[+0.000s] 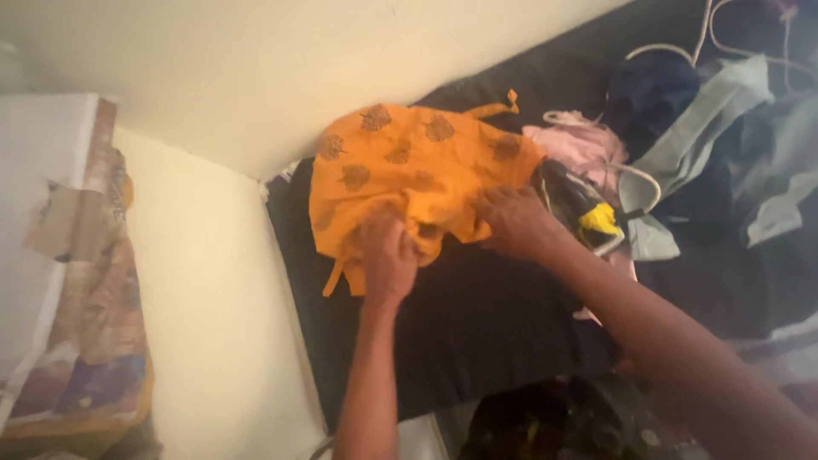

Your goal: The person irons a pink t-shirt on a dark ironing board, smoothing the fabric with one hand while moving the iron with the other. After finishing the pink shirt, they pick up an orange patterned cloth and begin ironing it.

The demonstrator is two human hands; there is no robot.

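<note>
Two bare hands worked at one orange garment [409, 170] that lay crumpled on a dark padded surface [477, 324], close against the cream wall [256, 77]. The left hand [388, 255] sat on the garment's lower edge with its fingers [400, 247] curled down into the cloth, seemingly bunching a fold; the fingertips were buried in fabric, so how tightly they closed could not be told. The right hand [514, 223] pressed on the garment's right lower edge, fingers bent and partly tucked under the orange cloth, their grip equally hard to judge. The garment bore darker printed motifs and thin ties, one trailing below the left hand.

Just right of the right hand lay a dark object with a yellow part [592, 217], too blurred and too covered by the wrist to name. Beyond it sat a pink cloth [579, 145], a pale blue-grey cloth [707, 128] and a whitish cord [648, 183], all heaped and overlapping. A black bundle [537, 422] at the bottom edge was cut off, and a worn patterned cloth [102, 341] hung at the far left, smeared by blur.
</note>
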